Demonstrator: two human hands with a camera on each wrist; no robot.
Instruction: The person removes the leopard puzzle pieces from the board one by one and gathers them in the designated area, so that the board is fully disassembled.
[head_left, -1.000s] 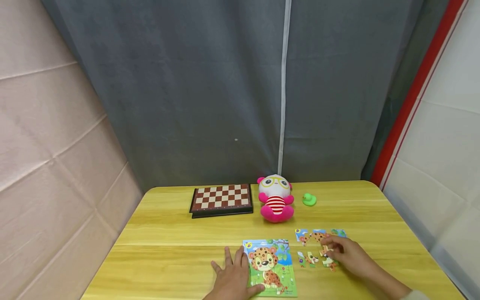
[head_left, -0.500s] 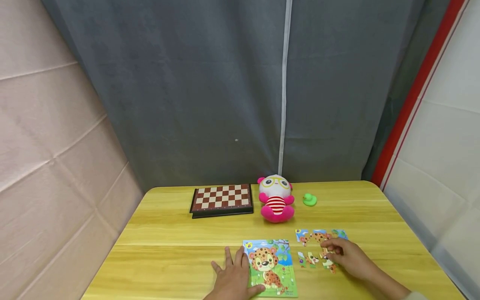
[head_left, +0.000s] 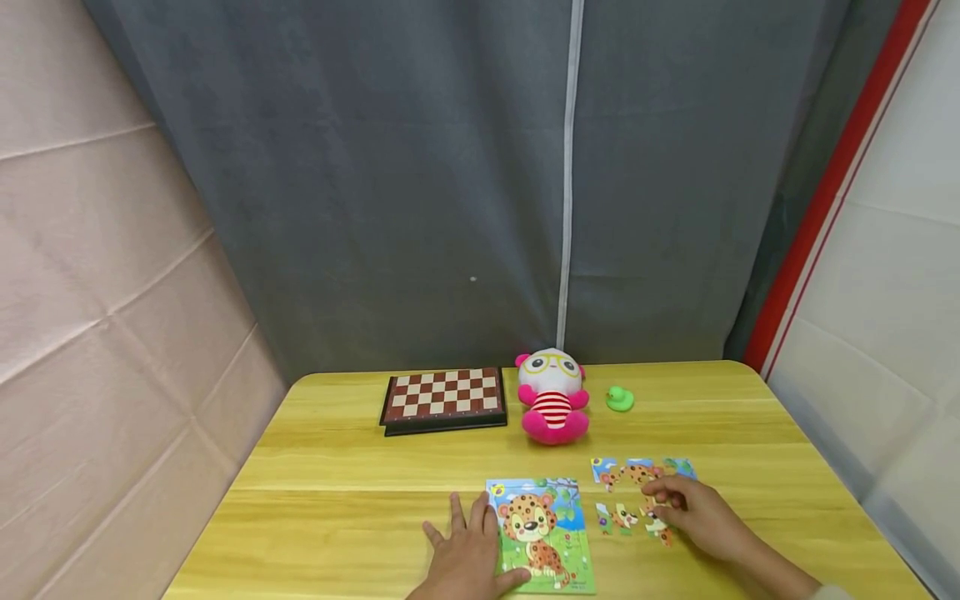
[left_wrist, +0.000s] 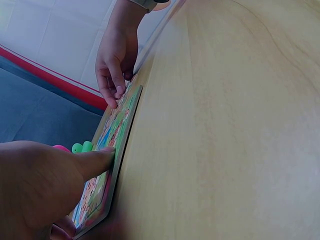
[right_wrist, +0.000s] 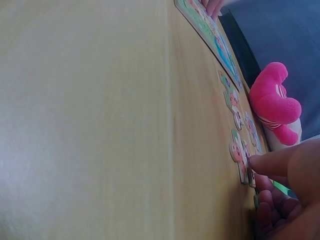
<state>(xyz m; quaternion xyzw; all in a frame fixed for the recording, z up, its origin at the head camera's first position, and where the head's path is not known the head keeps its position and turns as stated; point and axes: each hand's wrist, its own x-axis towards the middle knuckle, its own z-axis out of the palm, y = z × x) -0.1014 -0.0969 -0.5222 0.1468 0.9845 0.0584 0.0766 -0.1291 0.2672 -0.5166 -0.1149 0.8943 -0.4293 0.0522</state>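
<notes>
A jigsaw board (head_left: 558, 533) with a spotted cub on it lies flat at the front middle of the table. My left hand (head_left: 471, 557) rests along its left side with fingers spread; in the left wrist view the thumb (left_wrist: 97, 162) presses on its face. To the right lie loose puzzle pieces (head_left: 624, 517) in rough rows. My right hand (head_left: 703, 515) is low over the right part of these, thumb and index finger pinching a puzzle piece (head_left: 650, 503). In the right wrist view, the thumb tip meets this piece's edge, and another puzzle piece (right_wrist: 238, 156) lies right beside it.
Along the back of the table are a folded chess board (head_left: 444, 396), a pink and white plush toy (head_left: 552, 400) and a small green rubber duck (head_left: 619, 399). A grey curtain (head_left: 420, 183) hangs behind the table (head_left: 330, 500), with pale cloth walls on both sides.
Almost nothing moves: the right hand shifts very slightly rightward at the same puzzle piece. The left hand keeps its place on the board.
</notes>
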